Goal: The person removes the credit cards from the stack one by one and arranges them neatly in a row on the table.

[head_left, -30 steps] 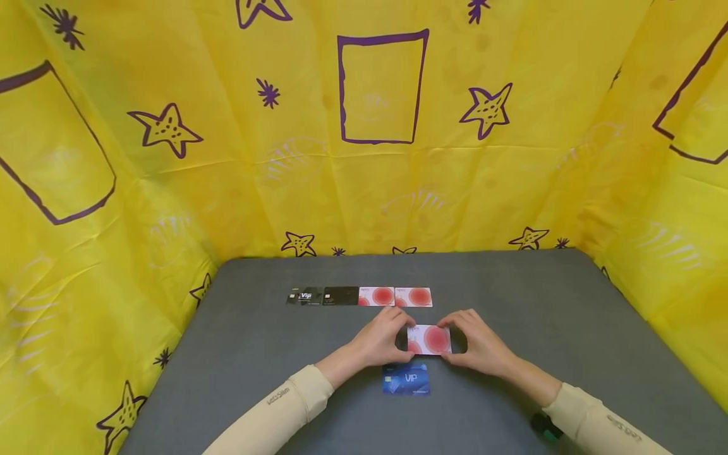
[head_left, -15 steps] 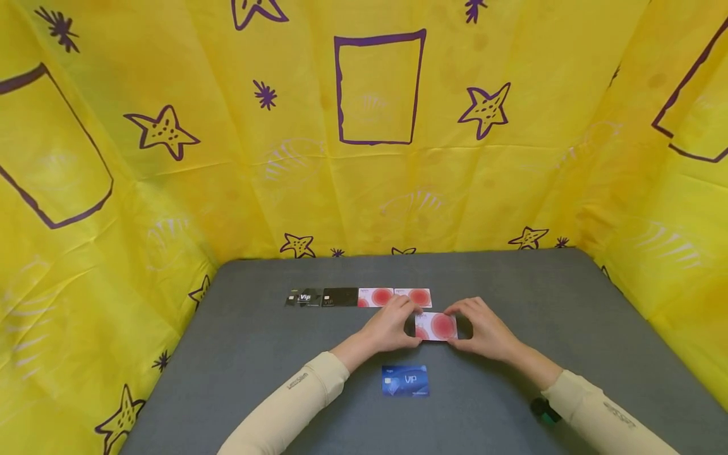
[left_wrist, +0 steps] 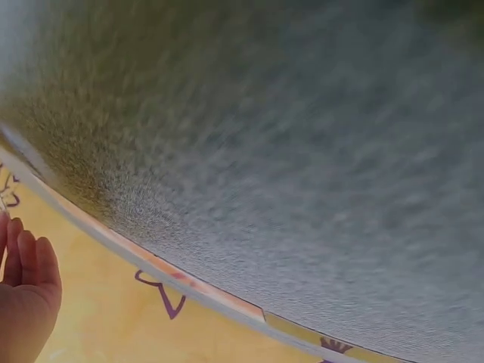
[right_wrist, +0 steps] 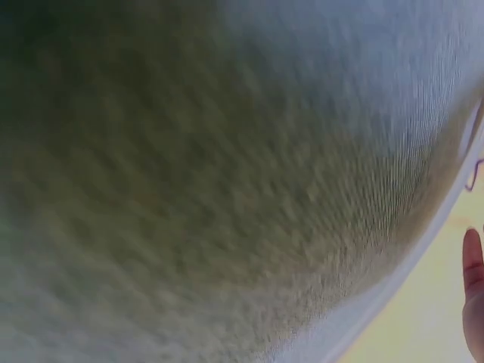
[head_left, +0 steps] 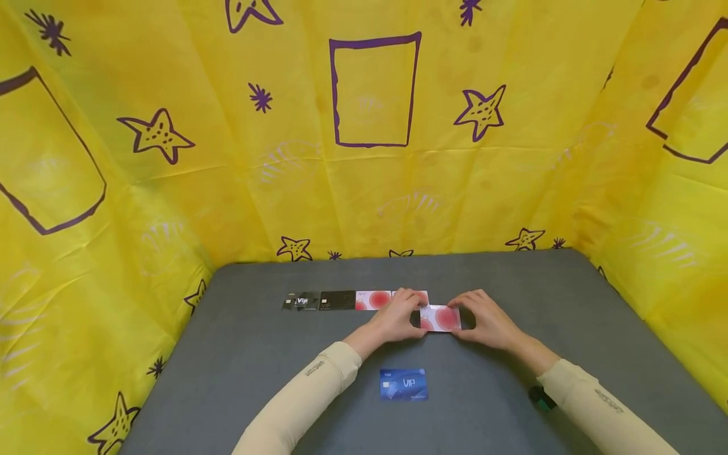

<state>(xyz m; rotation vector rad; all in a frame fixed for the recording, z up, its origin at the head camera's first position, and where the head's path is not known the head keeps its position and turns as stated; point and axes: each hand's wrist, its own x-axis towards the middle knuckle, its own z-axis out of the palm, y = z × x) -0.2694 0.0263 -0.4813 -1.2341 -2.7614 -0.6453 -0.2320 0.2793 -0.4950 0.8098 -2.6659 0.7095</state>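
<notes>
Between both hands, in the head view, is a white card with red circles (head_left: 440,318). My left hand (head_left: 397,318) pinches its left edge with thumb and finger, and my right hand (head_left: 485,321) pinches the right edge. The held card is just in front of the right end of a card row. That row has a grey-black VIP card (head_left: 300,301), a black VIP card (head_left: 337,300) and two red-circle cards, the left one (head_left: 373,299) partly behind my left hand. The other (head_left: 418,294) is mostly covered. Only parts of the hands show in the wrist views.
A blue VIP card (head_left: 403,384) lies nearer on the grey table (head_left: 244,379), below the left hand. A small dark and green object (head_left: 542,398) shows beside the right sleeve. Yellow patterned cloth (head_left: 364,177) encloses the table's back and sides.
Both hands have moved the red-circle card away from the blue card, toward the back and slightly right, up to the right end of the row. The other cards stay where they lie.
</notes>
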